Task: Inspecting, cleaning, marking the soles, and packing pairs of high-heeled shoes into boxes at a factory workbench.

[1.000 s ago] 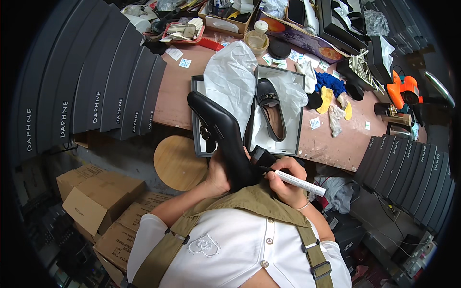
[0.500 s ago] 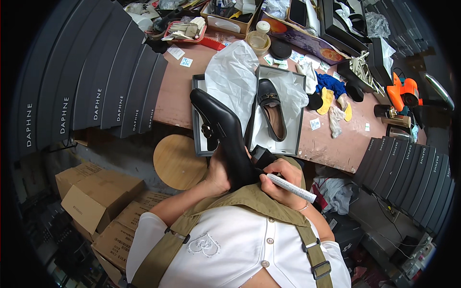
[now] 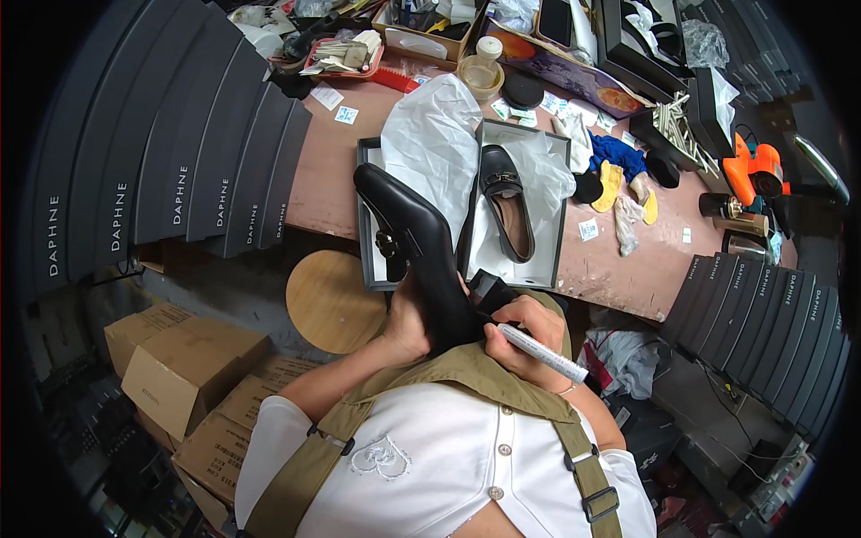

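Note:
My left hand (image 3: 411,321) is wrapped round a black leather shoe (image 3: 428,242), which is held on its side with the toe pointing up and to the left. Between the fingers of my right hand (image 3: 529,330) is a white marker pen (image 3: 543,353), its tip end close to the rear of the shoe by my apron. Whether the tip touches the leather I cannot tell. The matching black shoe (image 3: 508,206) lies in an open shoebox (image 3: 561,235) on the table, beside crumpled white tissue paper (image 3: 429,121).
Dark shoeboxes are stacked at the left (image 3: 179,152) and right (image 3: 762,327). On the pink table (image 3: 619,269) lie yellow sponges (image 3: 608,186), a blue cloth (image 3: 617,156) and an orange heat gun (image 3: 753,170). A round wooden stool (image 3: 334,300) and cardboard boxes (image 3: 184,368) stand below.
Almost nothing differs. The back end of the marker pen has dipped slightly, while the shoe and my left hand keep their place.

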The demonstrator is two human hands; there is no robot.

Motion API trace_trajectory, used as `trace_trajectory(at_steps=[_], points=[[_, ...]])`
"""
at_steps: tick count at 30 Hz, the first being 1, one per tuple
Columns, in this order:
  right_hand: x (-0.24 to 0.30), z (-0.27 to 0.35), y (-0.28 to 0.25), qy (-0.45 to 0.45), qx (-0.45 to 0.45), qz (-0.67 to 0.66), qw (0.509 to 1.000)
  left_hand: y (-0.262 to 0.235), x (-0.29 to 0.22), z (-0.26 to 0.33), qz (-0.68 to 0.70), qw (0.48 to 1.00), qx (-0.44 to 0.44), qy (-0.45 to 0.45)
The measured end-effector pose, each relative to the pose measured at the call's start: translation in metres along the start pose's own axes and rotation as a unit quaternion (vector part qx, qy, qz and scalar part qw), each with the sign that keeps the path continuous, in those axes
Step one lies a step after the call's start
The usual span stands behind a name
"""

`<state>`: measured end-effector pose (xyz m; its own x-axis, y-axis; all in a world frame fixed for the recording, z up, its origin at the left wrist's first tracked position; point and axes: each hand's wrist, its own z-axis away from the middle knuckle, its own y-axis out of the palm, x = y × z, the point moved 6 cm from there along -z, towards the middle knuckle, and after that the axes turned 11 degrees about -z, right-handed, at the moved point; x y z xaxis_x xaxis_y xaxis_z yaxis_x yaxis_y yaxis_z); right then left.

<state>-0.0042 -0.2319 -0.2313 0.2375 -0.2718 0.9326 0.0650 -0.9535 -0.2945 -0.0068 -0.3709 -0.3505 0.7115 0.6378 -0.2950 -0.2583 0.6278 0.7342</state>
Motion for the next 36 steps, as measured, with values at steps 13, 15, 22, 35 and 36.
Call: trace_trajectory(at_steps=[13,15,22,35,36], points=[[-0.026,0.014,-0.009,0.108,-0.077,-0.137,0.982,0.003,-0.006,0.0,-0.033,0.999,0.001,0.037],[-0.034,0.019,-0.009,0.125,-0.115,-0.184,0.968,0.002,-0.005,0.0,-0.035,0.999,0.005,0.037],[-0.03,0.018,-0.009,0.112,-0.046,-0.112,0.986,0.005,-0.005,0.0,-0.028,0.999,0.004,0.024],[-0.007,0.003,-0.002,0.035,-0.008,-0.02,0.999,-0.004,-0.001,-0.001,-0.041,0.998,-0.032,0.02],[-0.007,0.003,-0.002,0.037,-0.007,-0.018,0.999,-0.002,-0.002,0.0,-0.045,0.998,-0.03,0.021]])
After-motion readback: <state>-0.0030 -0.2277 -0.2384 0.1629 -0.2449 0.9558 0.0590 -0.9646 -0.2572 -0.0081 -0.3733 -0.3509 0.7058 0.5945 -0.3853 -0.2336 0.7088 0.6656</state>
